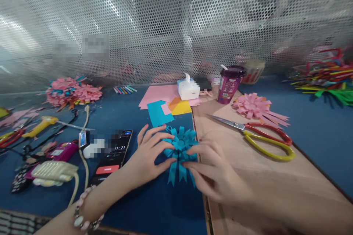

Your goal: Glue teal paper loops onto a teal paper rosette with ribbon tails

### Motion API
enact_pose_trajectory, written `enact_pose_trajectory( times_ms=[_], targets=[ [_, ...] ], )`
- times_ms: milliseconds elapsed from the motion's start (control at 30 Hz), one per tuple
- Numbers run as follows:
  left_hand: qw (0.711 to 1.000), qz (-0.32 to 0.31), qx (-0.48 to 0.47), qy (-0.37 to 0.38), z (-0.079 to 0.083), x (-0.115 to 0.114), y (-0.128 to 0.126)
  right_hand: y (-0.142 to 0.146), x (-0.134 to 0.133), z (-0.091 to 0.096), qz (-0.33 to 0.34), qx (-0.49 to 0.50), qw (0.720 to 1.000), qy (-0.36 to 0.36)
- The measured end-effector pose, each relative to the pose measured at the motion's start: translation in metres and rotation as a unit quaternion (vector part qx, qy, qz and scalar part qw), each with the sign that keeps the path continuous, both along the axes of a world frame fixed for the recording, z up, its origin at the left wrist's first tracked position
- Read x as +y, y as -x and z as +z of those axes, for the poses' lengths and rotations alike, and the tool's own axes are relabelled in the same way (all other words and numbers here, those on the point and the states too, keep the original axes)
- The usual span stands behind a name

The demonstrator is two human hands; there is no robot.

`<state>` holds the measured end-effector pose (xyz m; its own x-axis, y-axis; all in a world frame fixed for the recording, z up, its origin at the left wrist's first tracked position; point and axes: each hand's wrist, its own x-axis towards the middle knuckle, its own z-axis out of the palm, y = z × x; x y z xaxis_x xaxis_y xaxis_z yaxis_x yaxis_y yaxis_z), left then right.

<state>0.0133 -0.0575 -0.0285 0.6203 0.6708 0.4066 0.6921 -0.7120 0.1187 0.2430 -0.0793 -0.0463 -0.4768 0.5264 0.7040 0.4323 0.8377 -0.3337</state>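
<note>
A blue paper flower (181,142) with fringed, curled petals and notched ribbon-like tails lies at the middle of the table, between my two hands. From its left side, my left hand (153,150) holds the petals with thumb and fingertips, its outer fingers spread. My right hand (211,167) grips the flower's right side, fingers bent and thumb close to the tails; some petals are hidden under the fingers. Just right of my right hand are large scissors (244,128) with red and yellow handles, blades slightly apart. Behind the flower lie blue paper (160,114) and yellow paper (182,108).
A pink paper flower (252,106), a purple cup (231,84) and a tissue pack (188,89) stand farther back. To the left are a phone (113,158), a yellow glue gun (41,126), cords and a pink flower bunch (73,91). A perforated metal panel (165,25) rises behind.
</note>
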Motion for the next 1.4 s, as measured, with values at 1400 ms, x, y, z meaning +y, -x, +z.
enact_pose_trajectory(
  times_ms=[1400],
  targets=[
    [0.998,-0.029,0.006,0.061,0.004,-0.006,-0.028,-0.011,0.02,0.005,-0.067,0.051,0.987,0.136]
  ],
)
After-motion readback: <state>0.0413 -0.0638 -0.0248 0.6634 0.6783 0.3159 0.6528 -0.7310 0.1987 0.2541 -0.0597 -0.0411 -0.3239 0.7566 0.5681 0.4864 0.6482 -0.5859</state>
